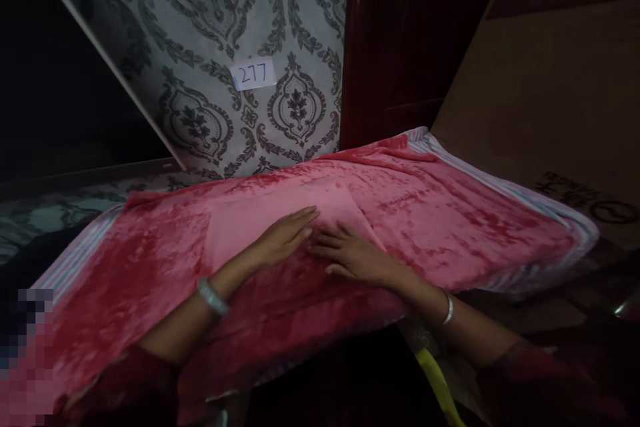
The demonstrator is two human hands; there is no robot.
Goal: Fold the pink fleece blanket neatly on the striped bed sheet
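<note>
Head camera: the left hand (283, 240) and right hand (357, 257), fingers extended and gripping nothing, lie palm-down over a striped-edged pink plush blanket (430, 213) spread before the person; uneven pushing could ruck it or drag it askew.

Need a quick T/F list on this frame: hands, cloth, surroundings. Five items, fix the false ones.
1. The left hand and right hand both lie on the pink-red cloth. True.
2. The wall card reads 272. False: it reads 277.
3. The left wrist wears a bracelet. True.
4. The left hand grips scissors. False: it is open, fingers extended.
5. The cardboard stands at the picture's left. False: it stands at the right.
</note>
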